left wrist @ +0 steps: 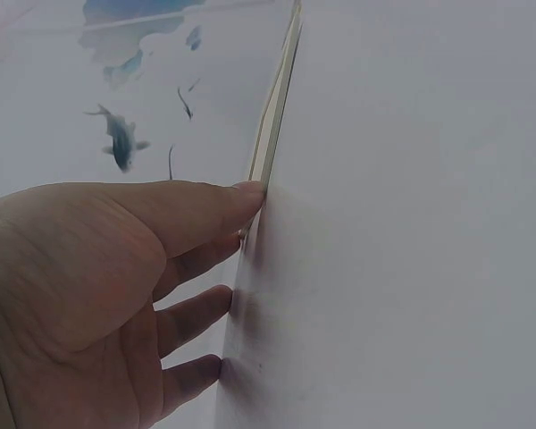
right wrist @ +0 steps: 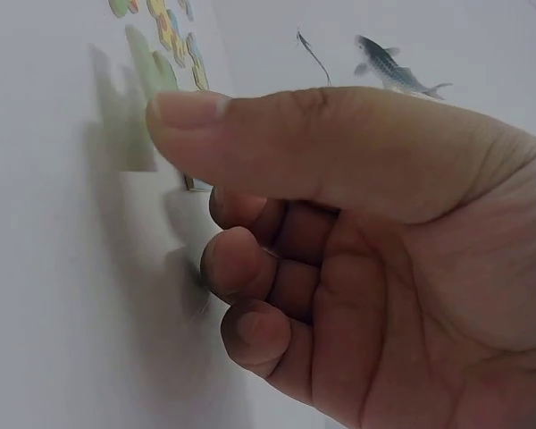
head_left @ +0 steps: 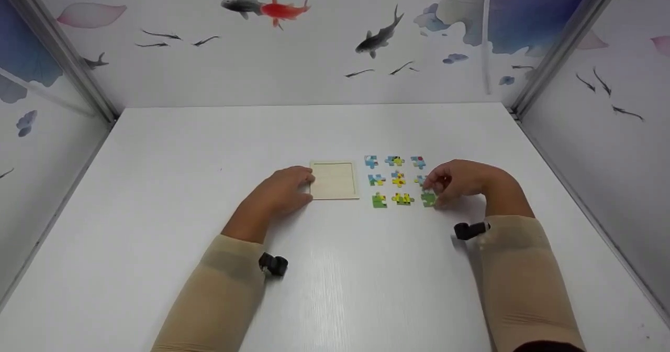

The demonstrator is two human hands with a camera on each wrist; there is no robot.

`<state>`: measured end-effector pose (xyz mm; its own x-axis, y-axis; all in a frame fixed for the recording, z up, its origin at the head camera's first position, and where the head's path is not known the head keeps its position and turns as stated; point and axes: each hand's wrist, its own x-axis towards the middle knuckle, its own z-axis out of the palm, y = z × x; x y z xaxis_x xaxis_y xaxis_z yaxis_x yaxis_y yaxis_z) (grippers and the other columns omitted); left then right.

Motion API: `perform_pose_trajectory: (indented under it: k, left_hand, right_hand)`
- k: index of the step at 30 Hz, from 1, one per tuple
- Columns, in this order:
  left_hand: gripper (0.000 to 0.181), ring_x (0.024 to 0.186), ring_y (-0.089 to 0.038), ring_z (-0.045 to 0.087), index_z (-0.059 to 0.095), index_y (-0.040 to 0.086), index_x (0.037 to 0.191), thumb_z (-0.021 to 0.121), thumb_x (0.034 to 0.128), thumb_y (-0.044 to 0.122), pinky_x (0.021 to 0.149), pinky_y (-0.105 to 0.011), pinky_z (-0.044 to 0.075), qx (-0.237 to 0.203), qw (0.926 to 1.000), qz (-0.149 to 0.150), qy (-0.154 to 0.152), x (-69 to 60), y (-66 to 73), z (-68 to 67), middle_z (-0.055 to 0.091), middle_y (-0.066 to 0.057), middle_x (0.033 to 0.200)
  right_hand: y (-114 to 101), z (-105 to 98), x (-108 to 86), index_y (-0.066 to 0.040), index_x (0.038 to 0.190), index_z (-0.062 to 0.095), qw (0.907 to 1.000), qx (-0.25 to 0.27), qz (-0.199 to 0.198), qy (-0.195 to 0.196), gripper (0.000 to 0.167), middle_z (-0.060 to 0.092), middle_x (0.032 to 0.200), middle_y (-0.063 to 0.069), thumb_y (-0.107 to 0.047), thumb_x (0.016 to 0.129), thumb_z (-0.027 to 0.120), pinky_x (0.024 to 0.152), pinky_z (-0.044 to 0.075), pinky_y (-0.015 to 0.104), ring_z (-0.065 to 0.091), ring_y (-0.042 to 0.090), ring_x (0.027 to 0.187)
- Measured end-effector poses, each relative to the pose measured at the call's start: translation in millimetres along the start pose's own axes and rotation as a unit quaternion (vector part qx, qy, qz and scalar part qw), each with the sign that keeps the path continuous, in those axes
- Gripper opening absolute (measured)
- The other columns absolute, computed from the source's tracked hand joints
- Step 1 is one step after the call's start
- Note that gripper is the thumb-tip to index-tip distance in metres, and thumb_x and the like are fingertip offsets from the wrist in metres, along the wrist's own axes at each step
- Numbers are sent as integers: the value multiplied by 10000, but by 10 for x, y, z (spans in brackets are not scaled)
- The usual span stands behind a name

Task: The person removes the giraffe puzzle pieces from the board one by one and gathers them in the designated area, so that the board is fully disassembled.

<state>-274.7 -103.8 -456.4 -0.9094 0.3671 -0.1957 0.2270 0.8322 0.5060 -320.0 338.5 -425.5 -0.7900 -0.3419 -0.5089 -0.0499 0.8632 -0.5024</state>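
A square, shallow wooden puzzle tray (head_left: 333, 180) with a raised rim lies flat on the white table. My left hand (head_left: 287, 188) grips its left side, with the thumb (left wrist: 205, 210) at the near corner and the fingers by the left edge. To the tray's right, several jigsaw pieces lie apart in three rows, blue at the back, green and yellow in front. The right hand (head_left: 458, 182) pinches a green jigsaw piece (head_left: 428, 199) at the near right. Its index fingertip is hidden behind the thumb (right wrist: 268, 134) in the right wrist view; the other fingers are curled.
Beside the green piece, the middle front piece (head_left: 402, 199) is yellow and green. Partly behind the right fingertips is a blue piece (head_left: 419, 180). Walls printed with fish (head_left: 379, 33) stand behind the table (head_left: 335, 289) and along both sides.
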Motion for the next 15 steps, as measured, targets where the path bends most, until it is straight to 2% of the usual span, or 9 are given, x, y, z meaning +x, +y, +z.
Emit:
perform_pose_trajectory:
  k: [7, 11, 15]
  left_hand:
    - [539, 1651, -288, 309, 536, 122, 1571, 640, 1059, 253, 1357, -496, 264, -20, 10000, -66, 35, -10, 8, 9, 402, -41, 1734]
    - [540, 1653, -288, 304, 526, 127, 1579, 634, 1064, 249, 1358, -496, 261, -86, 9999, -77, 25, -25, 3, 1, 394, -39, 1738]
    - [549, 1658, -286, 293, 510, 129, 1592, 628, 1071, 257, 1362, -491, 251, -161, 9999, -46, 19, -34, -1, -19, 385, -46, 1742]
  right_hand:
    - [-69, -2, -3, -185, 1199, 762, 9996, 210, -23, 205, 389, 632, 968, -2, -176, 834, 899, 849, 466, 348, 561, 215, 981]
    - [-209, 29, 26, -184, 1226, 752, 9975, 213, -275, 615, 376, 616, 949, 10, -229, 873, 873, 792, 473, 348, 556, 221, 943]
    - [-459, 86, 66, -179, 1281, 744, 9910, 401, -579, 1139, 368, 602, 953, 47, -269, 934, 828, 759, 497, 337, 552, 243, 925]
